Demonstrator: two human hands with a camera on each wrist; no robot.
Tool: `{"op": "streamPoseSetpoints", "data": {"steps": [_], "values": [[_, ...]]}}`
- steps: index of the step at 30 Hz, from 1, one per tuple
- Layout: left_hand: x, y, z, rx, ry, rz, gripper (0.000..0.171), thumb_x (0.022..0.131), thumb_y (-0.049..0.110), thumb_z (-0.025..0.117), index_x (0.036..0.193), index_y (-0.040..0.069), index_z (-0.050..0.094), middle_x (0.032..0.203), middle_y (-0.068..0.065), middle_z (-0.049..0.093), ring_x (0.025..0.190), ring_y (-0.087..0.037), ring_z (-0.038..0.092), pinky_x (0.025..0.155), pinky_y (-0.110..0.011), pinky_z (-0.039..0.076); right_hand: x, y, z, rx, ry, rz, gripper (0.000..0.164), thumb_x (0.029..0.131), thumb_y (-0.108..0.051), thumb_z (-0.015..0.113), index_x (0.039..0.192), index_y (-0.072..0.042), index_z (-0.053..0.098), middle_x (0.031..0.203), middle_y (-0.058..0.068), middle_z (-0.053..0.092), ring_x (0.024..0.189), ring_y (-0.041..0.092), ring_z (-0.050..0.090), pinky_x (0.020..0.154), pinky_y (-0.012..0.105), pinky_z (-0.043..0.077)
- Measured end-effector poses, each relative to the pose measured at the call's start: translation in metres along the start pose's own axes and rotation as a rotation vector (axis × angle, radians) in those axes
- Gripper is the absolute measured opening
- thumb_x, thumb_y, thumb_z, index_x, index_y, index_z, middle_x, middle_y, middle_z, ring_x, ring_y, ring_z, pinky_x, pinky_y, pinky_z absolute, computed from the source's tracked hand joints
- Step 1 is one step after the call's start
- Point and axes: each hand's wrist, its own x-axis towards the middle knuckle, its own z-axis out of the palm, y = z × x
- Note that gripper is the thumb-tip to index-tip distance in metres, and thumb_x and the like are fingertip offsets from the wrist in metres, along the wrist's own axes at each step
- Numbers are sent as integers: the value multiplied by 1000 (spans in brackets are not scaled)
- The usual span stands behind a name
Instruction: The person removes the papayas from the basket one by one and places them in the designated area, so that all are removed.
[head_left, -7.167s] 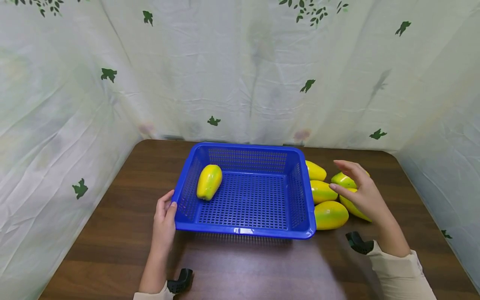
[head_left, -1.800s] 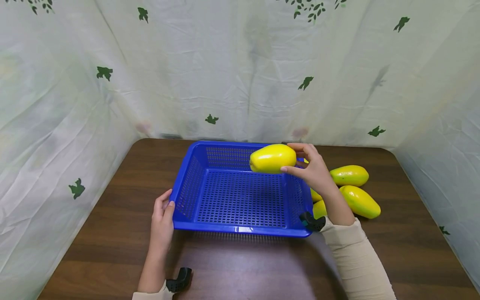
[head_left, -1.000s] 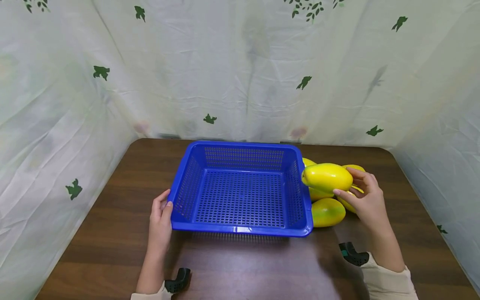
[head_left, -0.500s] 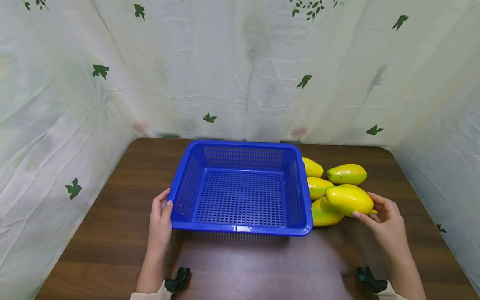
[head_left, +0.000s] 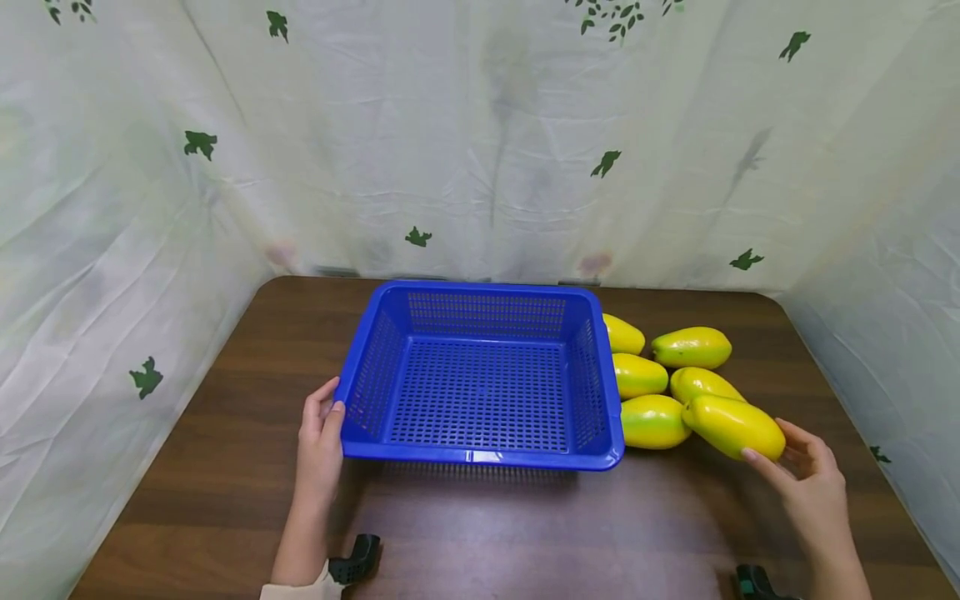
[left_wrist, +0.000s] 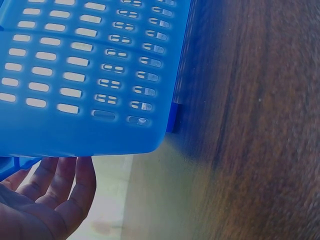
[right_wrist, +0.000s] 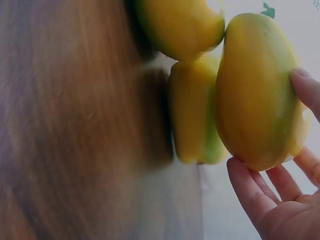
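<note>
My left hand (head_left: 321, 446) grips the left rim of a blue plastic basket (head_left: 480, 457), thumb over the edge. In the left wrist view, its fingers lie at the basket's outer side. No fruit lies inside the basket. My right hand (head_left: 813, 487) holds a yellow-green papaya (head_left: 735, 425) by its right end, between thumb and fingers. This papaya partly covers another papaya (head_left: 705, 383) behind it; the right wrist view shows the held one (right_wrist: 257, 95) close beside others. I cannot tell whether it touches the table.
Several more papayas lie right of the basket: a front one (head_left: 652, 422), a middle one (head_left: 640, 377), a rear one (head_left: 624, 335) partly hidden by the basket, and a far-right one (head_left: 692, 347). A patterned curtain (head_left: 480, 150) surrounds the brown table (head_left: 487, 533).
A papaya lay in the basket 7.2 s ago. My right hand then held a papaya over the basket's right side and has brought it right and nearer. The left hand stays on the rim.
</note>
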Motion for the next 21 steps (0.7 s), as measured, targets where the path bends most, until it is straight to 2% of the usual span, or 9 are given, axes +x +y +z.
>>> {"op": "streamPoseSetpoints", "data": {"steps": [2,4,8,12,15,18,21], "values": [[0,0,0,0,1,-3,35,96,11,36,131,6,39,110,-13,50,88,-17,51,69,-19,43,-3,1,0,-27,17,12,60,79,-18,69,132,-11,41,109,-11,39,91,-4,43,68,5,38],[0,-1,0,-3,2,-6,35,96,11,36,131,6,39,110,-13,50,88,-17,51,69,-19,43,-9,-12,-1,-56,36,61,60,80,-20,68,132,-8,41,107,-12,40,88,-5,42,67,6,35],[1,-1,0,-10,3,-7,35,96,10,36,131,5,39,109,-13,51,88,-17,51,69,-18,43,-8,-3,-2,-90,57,139,63,79,-26,68,132,-7,39,109,-6,42,86,-4,40,65,9,32],[0,-1,0,-8,9,-9,35,96,10,36,130,6,40,107,-12,51,86,-16,51,68,-19,43,-7,3,-3,-169,13,173,70,79,-34,68,132,-3,36,112,5,41,85,3,39,61,15,34],[0,-1,-1,10,14,0,35,96,10,36,130,5,40,108,-13,51,88,-16,50,70,-19,42,-7,4,-2,-216,-57,164,74,79,-37,67,133,2,33,116,13,38,87,9,38,62,21,34],[-1,-1,-3,107,38,59,35,96,13,38,130,5,40,115,-13,51,96,-16,48,76,-17,38,-8,4,-1,-209,-111,131,74,81,-35,66,133,4,30,123,19,36,90,13,38,63,19,34],[-4,3,-6,266,83,189,36,94,12,43,129,4,42,122,-12,49,107,-18,46,85,-22,36,-6,2,-1,-192,-167,70,73,83,-31,64,133,8,27,127,25,32,97,24,39,62,11,34]]}}
